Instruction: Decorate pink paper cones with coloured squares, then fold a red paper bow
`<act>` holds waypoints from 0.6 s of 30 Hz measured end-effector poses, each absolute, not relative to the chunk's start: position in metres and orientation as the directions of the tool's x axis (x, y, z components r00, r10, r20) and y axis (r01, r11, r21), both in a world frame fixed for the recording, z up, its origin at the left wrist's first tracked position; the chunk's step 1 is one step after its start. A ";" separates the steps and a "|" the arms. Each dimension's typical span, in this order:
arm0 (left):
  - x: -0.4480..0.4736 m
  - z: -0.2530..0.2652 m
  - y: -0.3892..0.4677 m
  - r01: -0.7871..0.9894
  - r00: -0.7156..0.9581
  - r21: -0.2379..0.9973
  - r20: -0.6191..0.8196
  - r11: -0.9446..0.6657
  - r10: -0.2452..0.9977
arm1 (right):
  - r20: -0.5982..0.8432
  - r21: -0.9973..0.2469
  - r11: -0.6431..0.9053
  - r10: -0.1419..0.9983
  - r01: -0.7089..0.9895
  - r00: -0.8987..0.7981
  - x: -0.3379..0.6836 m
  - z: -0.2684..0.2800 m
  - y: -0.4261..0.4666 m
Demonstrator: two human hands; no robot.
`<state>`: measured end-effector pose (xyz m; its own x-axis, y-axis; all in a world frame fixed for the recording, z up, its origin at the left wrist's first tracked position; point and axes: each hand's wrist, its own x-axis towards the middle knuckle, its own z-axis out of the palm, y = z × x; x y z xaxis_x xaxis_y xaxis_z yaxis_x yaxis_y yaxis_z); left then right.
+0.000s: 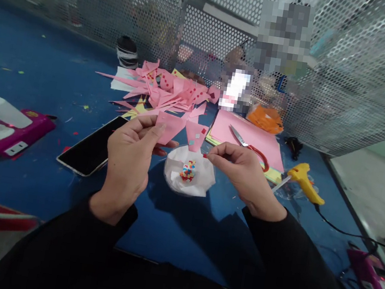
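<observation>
My left hand (134, 148) is closed on a pink paper cutout (170, 128), shaped like a bow with two flared wings. Small red and pale blue squares dot its right wing (195, 135). Thumb and forefinger of my right hand (237, 170) pinch a tiny red square (205, 155) just beside that wing's lower corner; whether it touches the paper I cannot tell. Below both hands stands a shallow bowl lined with white paper (198, 181), with small red, yellow and blue bits (188, 172) in its middle.
Behind lies a heap of pink paper cutouts (175, 91). Red-handled scissors (250, 147) rest on coloured paper sheets (224, 125). A yellow glue gun (303, 180) with a cord is at right, a phone (87, 148) at left. A perforated metal screen (155, 8) bounds the back.
</observation>
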<state>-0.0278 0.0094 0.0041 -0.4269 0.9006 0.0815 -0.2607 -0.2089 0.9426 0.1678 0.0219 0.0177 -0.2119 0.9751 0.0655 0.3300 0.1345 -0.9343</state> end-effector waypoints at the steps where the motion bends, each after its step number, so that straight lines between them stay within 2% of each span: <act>1: -0.029 0.003 0.010 -0.251 -0.432 0.944 0.088 -0.214 0.898 | 0.055 -0.950 0.111 0.980 0.291 -0.193 0.170 0.017 0.019; 6: -0.028 0.000 0.014 -0.204 -0.415 0.958 0.101 -0.200 0.904 | 0.119 -0.968 0.140 0.987 0.207 -0.112 0.183 0.014 0.004; 10: -0.017 0.002 0.013 -0.184 -0.251 0.975 0.078 -0.126 0.965 | 0.267 -0.920 0.279 0.960 0.275 -0.081 0.190 0.018 -0.010; 15: 0.000 0.012 0.005 -0.135 -0.024 0.988 0.073 -0.076 0.997 | 0.505 -0.792 0.497 0.860 0.355 -0.074 0.188 0.031 -0.021; 18: 0.006 0.015 0.002 -0.117 0.040 0.987 0.117 -0.112 0.992 | 0.526 -0.767 0.519 0.845 0.377 -0.093 0.185 0.038 -0.020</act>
